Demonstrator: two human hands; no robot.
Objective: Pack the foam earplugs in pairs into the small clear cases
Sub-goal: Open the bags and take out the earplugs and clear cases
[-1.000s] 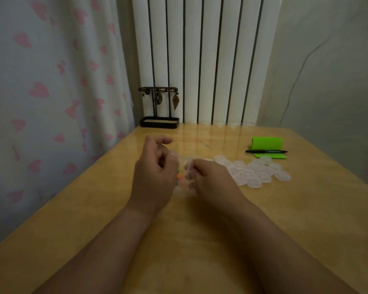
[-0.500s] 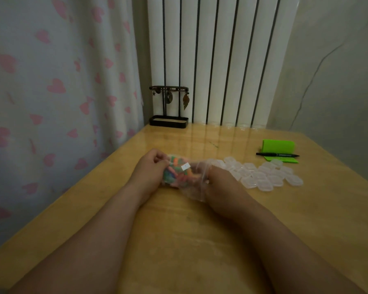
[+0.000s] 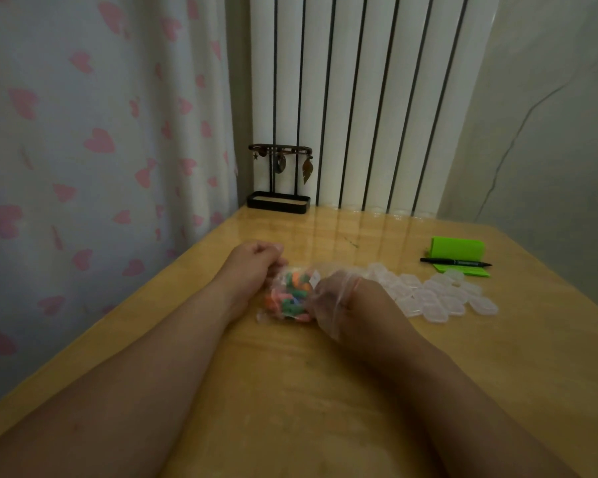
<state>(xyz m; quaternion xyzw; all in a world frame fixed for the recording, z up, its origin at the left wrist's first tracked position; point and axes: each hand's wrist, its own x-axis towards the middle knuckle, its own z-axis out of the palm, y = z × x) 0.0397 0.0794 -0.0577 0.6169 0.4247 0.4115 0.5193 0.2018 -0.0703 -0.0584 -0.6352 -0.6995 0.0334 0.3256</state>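
Observation:
A clear plastic bag (image 3: pixel 290 296) full of orange, green, pink and blue foam earplugs lies on the wooden table (image 3: pixel 325 391) between my hands. My left hand (image 3: pixel 252 267) grips the bag's left end with curled fingers. My right hand (image 3: pixel 346 298) has gone into the bag's open end, so the clear film covers its fingers; what they hold is hidden. Several small clear cases (image 3: pixel 435 294) lie in a loose cluster just right of my right hand.
A green pad (image 3: pixel 458 250) with a black pen (image 3: pixel 454 261) across it lies at the back right. A black jewellery stand (image 3: pixel 279 181) stands at the table's far left corner by the radiator. A heart-print curtain hangs along the left edge.
My hands came down from above the table with the bag. My right hand has pushed into the bag's open end while my left hand holds the other end.

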